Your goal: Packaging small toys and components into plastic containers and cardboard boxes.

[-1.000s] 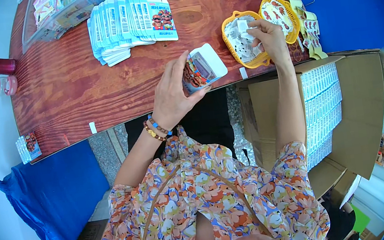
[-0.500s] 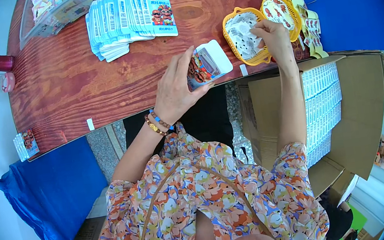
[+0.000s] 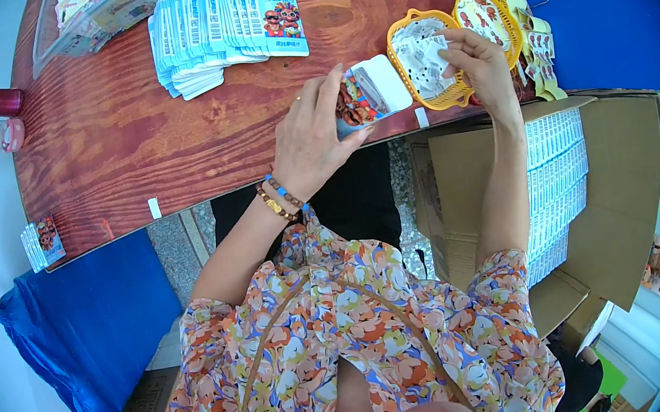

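The reddish-brown wooden bench (image 3: 169,144) spreads across the view. Beside its near right edge stands an open cardboard carton (image 3: 627,189), packed with rows of light blue boxes (image 3: 555,174). At the bench's far left, a clear plastic bin (image 3: 120,18) holds papery pieces, and beside it lies an overlapping spread of flat blue-and-white cartons (image 3: 217,32), the rightmost showing two cartoon figures.

The left hand (image 3: 312,137) has its fingers closed around an open box (image 3: 355,105), thumb on the near side and the other fingers along the far side. That box is over the bench's near edge, left of the yellow baskets, and tilted: light blue, with a colourful red-brown picture on one face, its white flap spread out toward the right and something greyish showing inside its mouth.

The right hand (image 3: 488,70) is at the nearer yellow basket (image 3: 450,100), which holds white packets (image 3: 420,63) with dark marks. Its thumb and index finger are narrow, right by the packets; I cannot tell whether they pinch one. The farther yellow basket (image 3: 514,24) holds pale pieces with reddish figures. Smallest is a white strip (image 3: 421,117) on the bench's edge.
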{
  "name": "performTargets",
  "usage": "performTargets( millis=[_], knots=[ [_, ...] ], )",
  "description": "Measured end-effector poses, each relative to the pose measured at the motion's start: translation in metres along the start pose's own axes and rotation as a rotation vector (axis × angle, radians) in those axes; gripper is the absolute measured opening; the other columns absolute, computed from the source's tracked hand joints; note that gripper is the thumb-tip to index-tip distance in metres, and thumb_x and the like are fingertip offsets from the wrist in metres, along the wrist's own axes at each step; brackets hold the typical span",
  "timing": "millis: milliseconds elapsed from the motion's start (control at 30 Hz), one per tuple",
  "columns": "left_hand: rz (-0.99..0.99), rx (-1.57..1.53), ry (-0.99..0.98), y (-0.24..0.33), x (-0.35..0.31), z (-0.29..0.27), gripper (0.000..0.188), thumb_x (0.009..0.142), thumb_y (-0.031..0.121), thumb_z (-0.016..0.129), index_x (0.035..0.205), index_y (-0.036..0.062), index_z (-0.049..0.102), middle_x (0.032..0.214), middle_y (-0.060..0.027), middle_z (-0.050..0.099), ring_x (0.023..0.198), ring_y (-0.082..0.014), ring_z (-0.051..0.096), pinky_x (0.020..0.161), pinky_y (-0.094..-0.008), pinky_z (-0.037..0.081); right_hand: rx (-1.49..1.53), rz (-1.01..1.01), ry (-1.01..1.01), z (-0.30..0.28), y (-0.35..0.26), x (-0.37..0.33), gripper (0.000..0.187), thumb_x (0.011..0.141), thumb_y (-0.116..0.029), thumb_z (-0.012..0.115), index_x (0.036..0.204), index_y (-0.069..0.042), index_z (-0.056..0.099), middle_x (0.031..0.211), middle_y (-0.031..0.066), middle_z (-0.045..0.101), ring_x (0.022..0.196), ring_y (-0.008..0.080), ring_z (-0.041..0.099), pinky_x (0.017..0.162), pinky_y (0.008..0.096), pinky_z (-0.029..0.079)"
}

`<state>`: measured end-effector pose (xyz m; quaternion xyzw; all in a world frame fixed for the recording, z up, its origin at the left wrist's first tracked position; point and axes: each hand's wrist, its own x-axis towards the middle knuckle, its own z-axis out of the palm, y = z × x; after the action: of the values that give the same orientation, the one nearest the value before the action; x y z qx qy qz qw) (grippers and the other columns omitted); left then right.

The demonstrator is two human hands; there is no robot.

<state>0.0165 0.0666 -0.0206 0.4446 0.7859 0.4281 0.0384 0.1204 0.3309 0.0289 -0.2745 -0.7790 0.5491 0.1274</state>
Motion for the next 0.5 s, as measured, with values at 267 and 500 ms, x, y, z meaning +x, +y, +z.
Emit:
performTargets(
  millis=[267, 500],
  knots=[
    [0.033, 0.200, 0.027, 0.009, 0.010, 0.006, 0.087, 0.069, 0.028, 0.086, 0.141, 0.0048, 0.043, 0.114, -0.0127, 0.055, 0.100, -0.0289, 0.063, 0.076, -0.0391, 0.057, -0.098, -0.153, -0.035, 0.054, -0.055, -0.045, 0.024, 0.090, -0.001, 0.068, 0.114, -0.003, 0.068, 0.087, 0.0012, 0.069, 0.059, -0.0008, 0.049, 0.046, 0.0178, 0.035],
    [0.026, 0.157, 0.012, 0.012, 0.014, 0.011, 0.087, 0.070, 0.029, 0.086, 0.141, 0.0045, 0.043, 0.115, -0.0136, 0.056, 0.100, -0.0299, 0.063, 0.075, -0.0397, 0.057, -0.282, -0.197, -0.049, 0.066, -0.057, -0.053, 0.024, 0.093, -0.008, 0.066, 0.116, -0.001, 0.068, 0.086, 0.0021, 0.072, 0.058, 0.0029, 0.052, 0.050, 0.0200, 0.041]
  ],
)
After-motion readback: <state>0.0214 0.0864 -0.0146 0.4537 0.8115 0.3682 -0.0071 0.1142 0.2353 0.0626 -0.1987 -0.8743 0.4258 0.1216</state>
